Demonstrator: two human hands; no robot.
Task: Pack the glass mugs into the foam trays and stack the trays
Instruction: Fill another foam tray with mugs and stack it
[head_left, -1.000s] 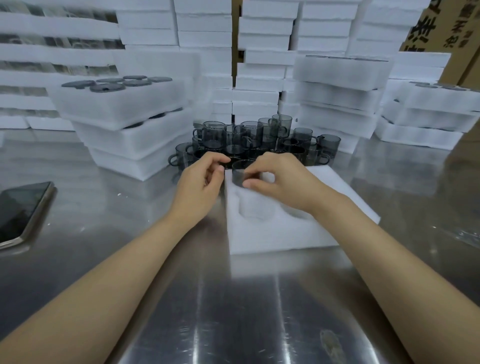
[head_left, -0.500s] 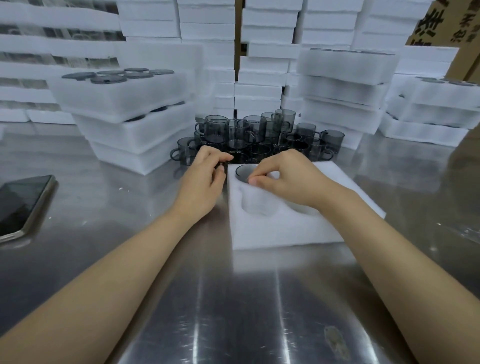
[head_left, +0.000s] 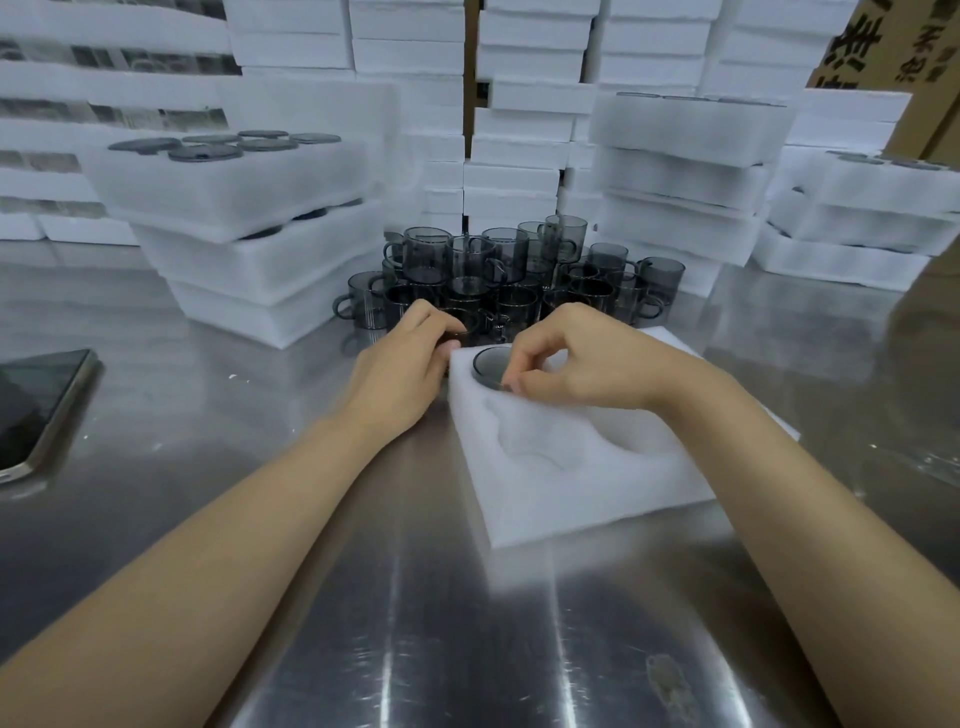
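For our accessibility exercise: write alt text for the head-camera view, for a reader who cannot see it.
A person's right hand grips the rim of a grey glass mug seated in a white foam tray on a steel table; the left hand reaches into loose mugs behind it.

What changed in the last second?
The mug sank lower into the foam tray's far-left pocket under the right hand, which still pinches its near edge. The left hand stayed at the tray's corner; loose mugs and phone unmoved.
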